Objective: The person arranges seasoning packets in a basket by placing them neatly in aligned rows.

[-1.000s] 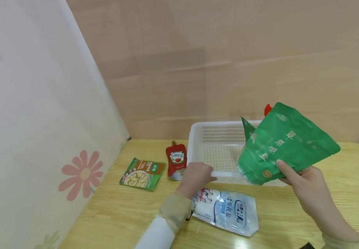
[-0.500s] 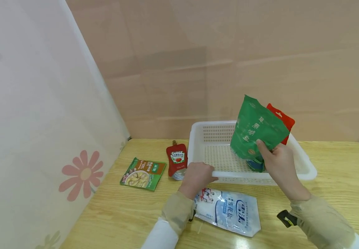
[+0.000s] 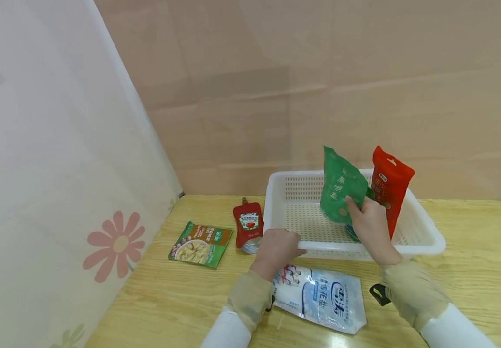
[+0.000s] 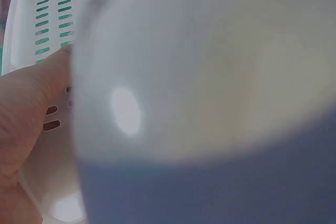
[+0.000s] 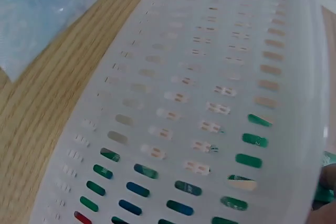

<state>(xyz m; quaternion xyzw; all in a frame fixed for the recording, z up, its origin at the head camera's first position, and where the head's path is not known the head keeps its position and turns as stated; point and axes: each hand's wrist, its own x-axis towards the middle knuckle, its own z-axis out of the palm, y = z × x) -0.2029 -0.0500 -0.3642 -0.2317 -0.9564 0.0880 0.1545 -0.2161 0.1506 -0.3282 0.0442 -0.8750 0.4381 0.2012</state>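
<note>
My right hand [image 3: 371,227] pinches a green pouch [image 3: 339,191] with white lettering between thumb and fingers, holding it tilted upright over the inside of a white plastic basket [image 3: 272,208]. The left hand [image 3: 278,251] grips the basket's front rim near the left corner, its thumb [image 4: 39,80] on the perforated wall in the left wrist view. Inside the basket, a red packet [image 3: 391,181] with a hang hole leans upright at the right, with another green and blue package [image 3: 351,233] low down, mostly hidden. A pale blurred surface covers much of the left wrist view.
A white and blue bag [image 3: 322,297] lies on the wooden table [image 3: 163,304] before the basket. Left of it are a red ketchup pouch [image 3: 249,223] and a green and orange soup packet [image 3: 201,245]. A brown papered wall [image 3: 241,96] stands behind.
The right hand has moved left and away from me with the green pouch, from in front of the basket's right side to over its inside. The left hand keeps its grip on the rim.
</note>
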